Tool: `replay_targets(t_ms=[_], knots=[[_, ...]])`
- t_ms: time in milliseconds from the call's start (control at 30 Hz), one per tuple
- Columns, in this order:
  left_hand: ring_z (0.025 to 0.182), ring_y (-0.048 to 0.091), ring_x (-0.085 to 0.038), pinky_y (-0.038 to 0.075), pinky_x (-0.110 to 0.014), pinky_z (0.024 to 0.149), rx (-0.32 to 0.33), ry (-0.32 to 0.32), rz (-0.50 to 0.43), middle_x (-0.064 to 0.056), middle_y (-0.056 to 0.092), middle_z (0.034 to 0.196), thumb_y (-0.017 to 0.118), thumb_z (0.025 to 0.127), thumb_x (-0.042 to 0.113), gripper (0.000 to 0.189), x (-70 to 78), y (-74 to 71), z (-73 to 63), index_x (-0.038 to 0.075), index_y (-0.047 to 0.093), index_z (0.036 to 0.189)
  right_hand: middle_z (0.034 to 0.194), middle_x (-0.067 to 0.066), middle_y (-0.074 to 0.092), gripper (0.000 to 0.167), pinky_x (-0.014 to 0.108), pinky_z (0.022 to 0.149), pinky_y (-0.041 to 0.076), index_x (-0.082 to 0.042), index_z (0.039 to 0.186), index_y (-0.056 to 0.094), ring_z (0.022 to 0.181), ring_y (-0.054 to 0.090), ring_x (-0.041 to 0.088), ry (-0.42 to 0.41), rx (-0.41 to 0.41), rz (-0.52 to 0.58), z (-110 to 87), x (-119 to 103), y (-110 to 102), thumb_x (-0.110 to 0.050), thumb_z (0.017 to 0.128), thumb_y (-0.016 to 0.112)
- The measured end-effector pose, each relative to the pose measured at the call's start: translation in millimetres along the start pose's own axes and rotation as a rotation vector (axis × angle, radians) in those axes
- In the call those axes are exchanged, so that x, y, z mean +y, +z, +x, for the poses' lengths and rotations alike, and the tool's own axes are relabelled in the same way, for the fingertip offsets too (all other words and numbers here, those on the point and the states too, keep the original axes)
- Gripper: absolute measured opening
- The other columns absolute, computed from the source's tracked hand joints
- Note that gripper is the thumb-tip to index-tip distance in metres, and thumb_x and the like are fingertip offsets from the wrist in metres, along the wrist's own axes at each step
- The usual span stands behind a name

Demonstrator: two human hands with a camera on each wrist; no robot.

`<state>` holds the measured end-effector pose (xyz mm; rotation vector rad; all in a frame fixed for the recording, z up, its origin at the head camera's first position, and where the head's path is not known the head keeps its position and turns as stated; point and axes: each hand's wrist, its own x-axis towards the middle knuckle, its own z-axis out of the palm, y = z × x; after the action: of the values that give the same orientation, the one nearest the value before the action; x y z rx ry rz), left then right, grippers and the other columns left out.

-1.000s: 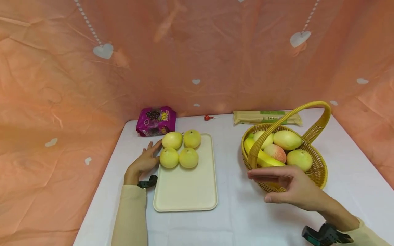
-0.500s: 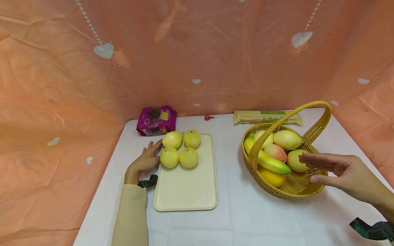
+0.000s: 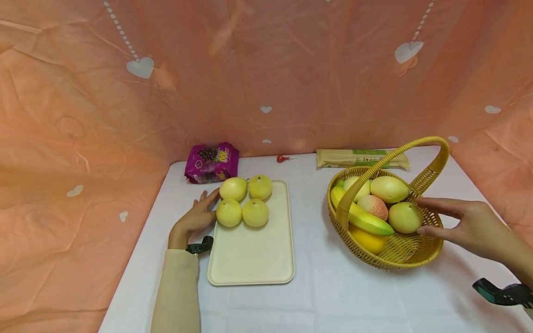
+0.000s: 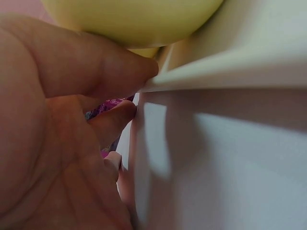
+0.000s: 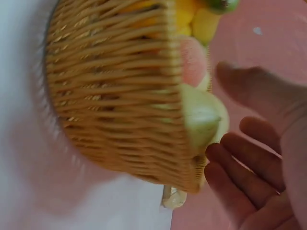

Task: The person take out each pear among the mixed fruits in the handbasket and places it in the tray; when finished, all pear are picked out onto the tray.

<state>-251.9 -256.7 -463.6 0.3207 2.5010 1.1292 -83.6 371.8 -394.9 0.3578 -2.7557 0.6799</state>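
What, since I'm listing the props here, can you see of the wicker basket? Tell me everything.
The wicker basket looks woven from yellow-brown strands, rounded, with one tall wrapped handle arching over it. It stands upright on the white tablecloth, right of the tray. Inside lie a banana, a peach-like fruit and other yellow to pale fruits. The right hand reaches in over its right side beside a round greenish fruit; whether it touches the basket is unclear.
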Motion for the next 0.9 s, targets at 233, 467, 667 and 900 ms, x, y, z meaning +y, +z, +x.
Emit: replay_targets(t_ms=[233,467,667,900], knots=[[0.169,-0.023,-0.038,-0.024,-0.065,0.132,-0.015,-0.027,-0.03,-0.015,0.01,0.185,0.056,0.104,0.012,0.081,0.9,0.7,-0.2,0.013,0.019,0.177,0.113,0.019,0.083,0.07,0.005,0.067,0.036,-0.01,0.123,0.082,0.08,0.063,0.003,-0.119,0.015,-0.15,5.7,0,14,-0.015,0.057,0.106],[0.169,-0.022,-0.039,-0.023,-0.064,0.132,-0.009,-0.013,-0.019,-0.016,0.012,0.184,0.056,0.104,0.012,0.081,1.4,0.8,-0.7,0.011,0.02,0.176,0.113,0.011,0.084,0.066,-0.006,0.089,0.035,-0.016,0.117,0.085,0.101,0.074,0.01,-0.111,0.016,-0.155,6.7,0,18,-0.019,0.056,0.108],[0.17,-0.02,-0.041,-0.022,-0.063,0.133,0.002,0.003,0.011,-0.018,0.014,0.183,0.054,0.103,0.009,0.08,1.4,0.4,-1.3,0.009,0.021,0.176,0.11,0.009,0.084,0.066,-0.003,0.086,0.038,-0.019,0.118,0.083,0.095,0.073,0.015,-0.114,-0.038,-0.155,10.1,-1,19,-0.025,0.058,0.108],[0.169,-0.021,-0.039,-0.023,-0.064,0.132,-0.005,-0.009,-0.005,-0.018,0.013,0.184,0.055,0.104,0.011,0.08,3.0,-0.3,-1.3,0.008,0.02,0.176,0.114,0.004,0.082,0.068,0.009,0.083,0.048,-0.022,0.127,0.079,0.098,0.071,0.019,-0.085,-0.163,-0.113,14.0,-7,22,-0.034,0.065,0.107]])
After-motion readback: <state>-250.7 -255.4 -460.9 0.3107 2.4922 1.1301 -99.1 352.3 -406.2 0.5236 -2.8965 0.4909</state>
